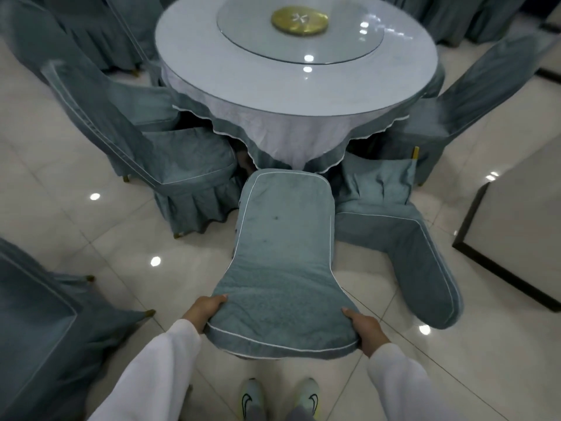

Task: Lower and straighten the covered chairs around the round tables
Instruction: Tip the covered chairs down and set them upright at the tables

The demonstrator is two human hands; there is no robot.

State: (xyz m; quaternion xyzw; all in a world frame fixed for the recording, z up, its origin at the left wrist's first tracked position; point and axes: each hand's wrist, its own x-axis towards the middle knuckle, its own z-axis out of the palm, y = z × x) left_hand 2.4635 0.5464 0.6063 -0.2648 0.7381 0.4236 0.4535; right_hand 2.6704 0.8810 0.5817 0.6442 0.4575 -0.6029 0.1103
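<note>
- Left hand (204, 309) grips the near left corner of a tilted covered chair (285, 268).
- Right hand (365, 329) grips its right corner.
- Round tabletop (194, 56) lies beyond.

My left hand (204, 309) and right hand (365, 329) sit at either side of the tilted chair (283, 268) before me. Beyond it stands the round worktop (291, 95); another chair (406, 238) lies toppled, I think, just right, and an upright chair (170, 159) stands left.

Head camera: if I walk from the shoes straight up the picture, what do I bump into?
Shoes → the tipped chair gripped by the left hand and right hand → round table → gold disc.
</note>
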